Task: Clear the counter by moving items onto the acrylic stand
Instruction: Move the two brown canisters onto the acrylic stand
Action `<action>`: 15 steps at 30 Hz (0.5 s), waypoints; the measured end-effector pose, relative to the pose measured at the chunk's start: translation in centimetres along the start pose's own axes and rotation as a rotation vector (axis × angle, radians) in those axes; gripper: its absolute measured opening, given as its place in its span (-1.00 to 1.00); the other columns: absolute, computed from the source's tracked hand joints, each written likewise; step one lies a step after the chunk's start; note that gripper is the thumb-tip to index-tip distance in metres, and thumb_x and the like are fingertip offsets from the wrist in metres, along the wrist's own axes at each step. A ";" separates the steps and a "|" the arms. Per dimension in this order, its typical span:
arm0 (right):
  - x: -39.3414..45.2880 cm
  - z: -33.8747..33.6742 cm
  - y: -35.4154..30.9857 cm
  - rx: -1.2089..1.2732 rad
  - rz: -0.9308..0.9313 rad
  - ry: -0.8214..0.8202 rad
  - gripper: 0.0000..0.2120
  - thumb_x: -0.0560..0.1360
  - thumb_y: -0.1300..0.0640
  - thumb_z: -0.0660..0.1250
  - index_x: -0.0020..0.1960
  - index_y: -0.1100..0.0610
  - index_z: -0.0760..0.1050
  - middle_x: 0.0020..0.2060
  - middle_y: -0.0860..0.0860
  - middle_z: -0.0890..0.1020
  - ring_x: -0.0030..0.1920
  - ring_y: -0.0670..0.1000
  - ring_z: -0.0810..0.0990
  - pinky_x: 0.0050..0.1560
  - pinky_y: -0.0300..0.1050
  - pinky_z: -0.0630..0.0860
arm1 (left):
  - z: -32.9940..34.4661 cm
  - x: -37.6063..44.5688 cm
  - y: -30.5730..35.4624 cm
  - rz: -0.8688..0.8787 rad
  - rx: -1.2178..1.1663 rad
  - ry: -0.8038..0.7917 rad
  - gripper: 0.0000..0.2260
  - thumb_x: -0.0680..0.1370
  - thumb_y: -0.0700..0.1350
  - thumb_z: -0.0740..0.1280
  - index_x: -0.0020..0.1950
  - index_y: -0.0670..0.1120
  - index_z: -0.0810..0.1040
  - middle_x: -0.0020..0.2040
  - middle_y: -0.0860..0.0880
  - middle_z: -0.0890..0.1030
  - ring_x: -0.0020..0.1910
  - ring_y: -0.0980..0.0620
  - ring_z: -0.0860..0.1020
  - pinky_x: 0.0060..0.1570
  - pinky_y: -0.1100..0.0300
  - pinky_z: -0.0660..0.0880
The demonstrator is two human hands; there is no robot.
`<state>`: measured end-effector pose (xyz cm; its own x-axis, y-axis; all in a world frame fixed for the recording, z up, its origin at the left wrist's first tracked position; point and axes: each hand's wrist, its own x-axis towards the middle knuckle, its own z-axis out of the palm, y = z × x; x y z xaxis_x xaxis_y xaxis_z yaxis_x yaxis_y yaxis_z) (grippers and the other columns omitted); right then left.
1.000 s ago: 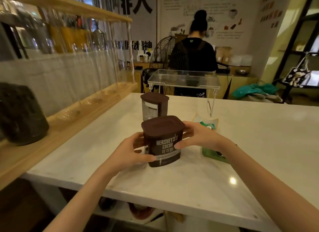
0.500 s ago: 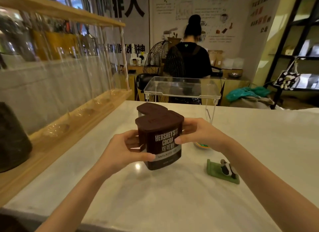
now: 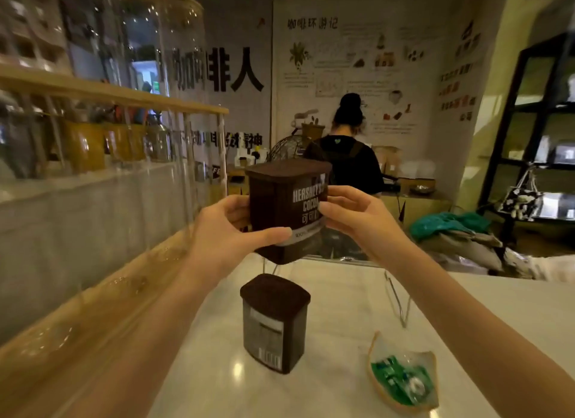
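Note:
A brown Hershey's cocoa tub [image 3: 284, 212] is held up in the air between both hands. My left hand [image 3: 227, 231] grips its left side with the thumb across the front, and my right hand [image 3: 351, 218] grips its right side. The tub hangs over the clear acrylic stand [image 3: 396, 296], whose top is mostly hidden behind the tub and hands; one leg shows at the right. A second brown cocoa tub [image 3: 275, 322] stands upright on the white counter [image 3: 497, 318] below. A small dish with green-wrapped items [image 3: 403, 378] lies at the front right.
A wooden shelf with a clear glass screen [image 3: 124, 200] runs along the counter's left side. Beyond the counter a person in a black top [image 3: 345, 159] stands facing away. A black rack [image 3: 535, 131] stands at the far right.
Both hands have lifted the cocoa tub off the counter and carried it up and forward over the stand. The view has moved forward; the second tub now sits below the held one.

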<state>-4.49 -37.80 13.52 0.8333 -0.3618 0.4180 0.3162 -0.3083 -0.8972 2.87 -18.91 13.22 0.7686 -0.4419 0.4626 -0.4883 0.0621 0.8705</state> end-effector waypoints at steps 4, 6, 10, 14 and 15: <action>5.1 -0.6 -0.3 0.029 -0.006 0.080 -0.71 0.41 0.05 0.36 0.13 -0.05 0.50 0.07 0.02 0.63 0.14 0.01 0.57 0.17 -0.03 0.50 | 2.1 5.5 -0.2 0.086 -0.007 0.111 -0.38 0.12 -0.10 0.58 0.14 -0.08 0.49 -0.03 0.07 0.60 -0.04 0.19 0.58 -0.04 0.24 0.54; 7.5 -1.0 0.0 0.060 0.017 0.116 -0.65 0.45 0.07 0.33 0.23 0.01 0.46 0.14 0.05 0.60 0.17 0.02 0.55 0.20 -0.03 0.49 | 3.3 8.0 -0.8 0.095 0.007 0.161 -0.39 0.14 -0.10 0.58 0.14 -0.09 0.49 -0.05 0.08 0.58 -0.09 0.20 0.57 -0.09 0.32 0.53; 11.1 -1.3 2.2 0.067 0.083 0.190 -0.66 0.51 0.12 0.26 0.28 0.10 0.43 0.19 0.08 0.57 0.20 0.05 0.52 0.22 -0.05 0.47 | 5.3 11.7 -2.9 0.078 0.110 0.192 -0.36 0.13 -0.02 0.58 0.14 -0.12 0.47 0.04 -0.03 0.61 0.01 0.04 0.58 -0.02 0.19 0.55; 13.2 -1.4 5.4 0.089 0.193 0.190 -0.68 0.56 0.19 0.15 0.30 0.15 0.39 0.14 0.10 0.57 0.11 0.04 0.55 0.00 -0.19 0.52 | 6.7 13.5 -5.3 0.041 0.250 0.139 -0.35 0.14 0.01 0.58 0.13 -0.12 0.42 0.11 -0.07 0.59 0.06 0.03 0.53 -0.06 0.27 0.45; 13.6 -1.3 6.2 0.100 0.218 0.180 -0.68 0.56 0.21 0.14 0.30 0.16 0.38 0.16 0.13 0.57 0.10 0.05 0.56 -0.04 -0.21 0.52 | 7.0 13.9 -5.9 0.033 0.295 0.118 -0.34 0.15 0.03 0.58 0.15 -0.12 0.41 0.14 -0.07 0.58 0.10 0.02 0.52 -0.06 0.33 0.37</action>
<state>8.18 -45.78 13.78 0.7955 -0.5628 0.2244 0.1893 -0.1210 -0.9744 13.54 -31.63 13.30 0.7842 -0.3363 0.5214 -0.5996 -0.1947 0.7762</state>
